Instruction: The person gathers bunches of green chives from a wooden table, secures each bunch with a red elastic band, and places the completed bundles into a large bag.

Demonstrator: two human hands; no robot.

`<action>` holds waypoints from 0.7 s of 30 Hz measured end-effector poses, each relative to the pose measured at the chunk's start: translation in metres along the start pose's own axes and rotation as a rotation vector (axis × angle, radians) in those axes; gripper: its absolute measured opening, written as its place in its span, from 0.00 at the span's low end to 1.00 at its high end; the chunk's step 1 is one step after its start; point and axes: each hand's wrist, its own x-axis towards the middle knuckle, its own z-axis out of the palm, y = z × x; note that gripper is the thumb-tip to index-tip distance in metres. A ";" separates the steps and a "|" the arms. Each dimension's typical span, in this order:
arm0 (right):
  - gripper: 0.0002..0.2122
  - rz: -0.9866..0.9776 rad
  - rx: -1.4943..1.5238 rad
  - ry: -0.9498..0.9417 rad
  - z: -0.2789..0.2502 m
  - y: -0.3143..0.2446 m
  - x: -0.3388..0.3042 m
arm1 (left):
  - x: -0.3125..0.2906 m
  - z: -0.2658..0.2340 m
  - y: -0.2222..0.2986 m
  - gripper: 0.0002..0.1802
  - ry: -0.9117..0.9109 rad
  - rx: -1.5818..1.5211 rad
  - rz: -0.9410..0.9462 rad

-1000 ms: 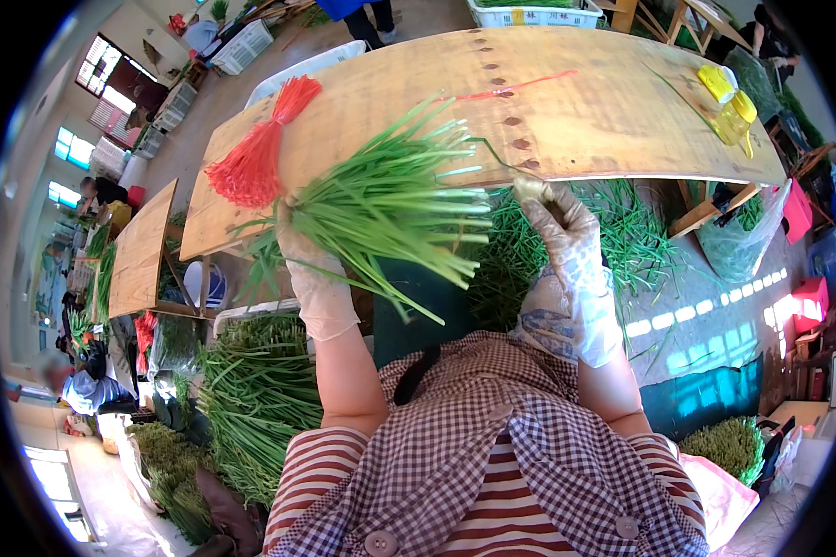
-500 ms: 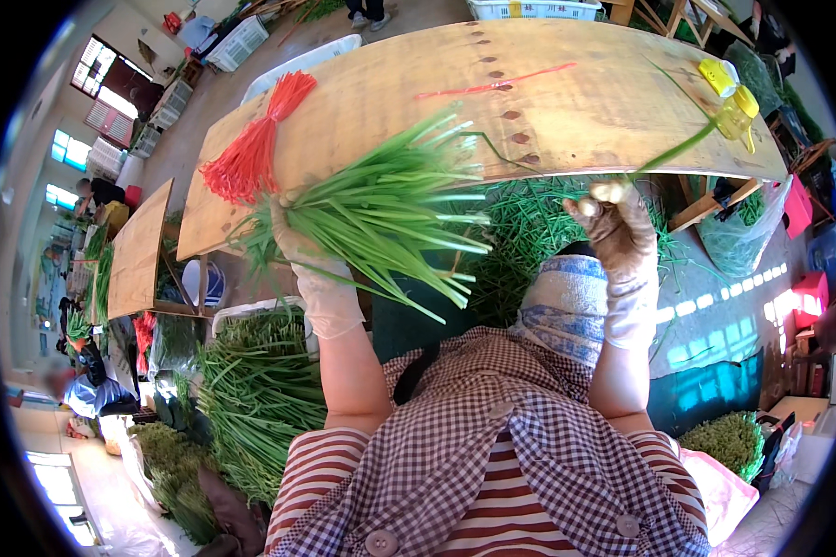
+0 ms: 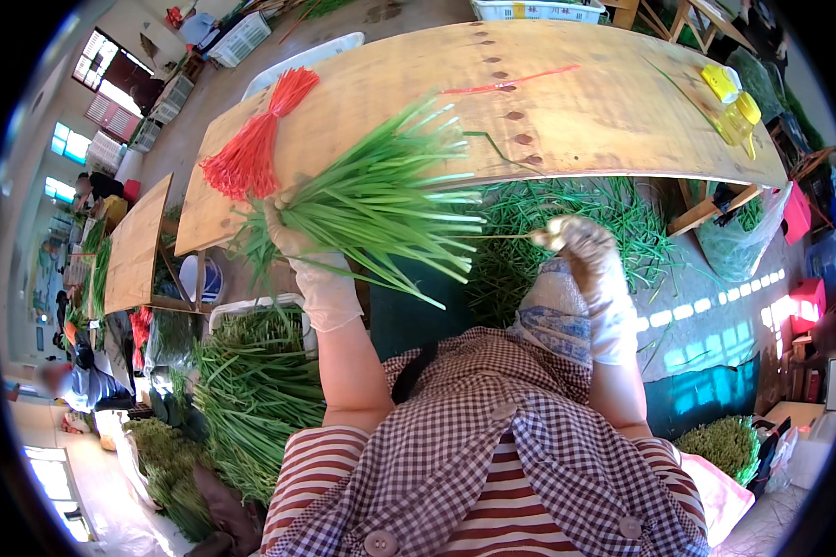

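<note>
Back swings the right hand [image 3: 593, 255], fingers now pinching a yellowish strand [image 3: 497, 236] at the green bunch [image 3: 372, 204] clamped in the left hand [image 3: 294, 239]: picking-over apparently continues!

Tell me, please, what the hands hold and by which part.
Left hand: bunch, near its left end. Right hand: thin strand, by its right end.

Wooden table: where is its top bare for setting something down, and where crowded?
Bare: the wooden table between the red strip and thin green blade, and, farther back, between that strip and the red bundle. Crowded: the left side, with the red bundle beside green stalks in the left hand.
</note>
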 end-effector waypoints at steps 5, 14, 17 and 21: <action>0.15 0.152 -0.273 0.224 -0.003 0.011 0.010 | -0.005 0.009 -0.012 0.16 0.141 0.129 0.094; 0.15 -0.896 -0.908 0.060 0.064 -0.010 0.021 | -0.003 0.003 -0.023 0.19 0.181 0.228 0.136; 0.12 -0.945 -1.273 0.030 0.072 0.000 0.025 | -0.002 -0.003 -0.028 0.18 0.014 0.142 0.046; 0.08 -1.142 -1.322 0.294 0.043 0.003 0.028 | 0.003 -0.010 -0.013 0.15 0.107 0.100 0.078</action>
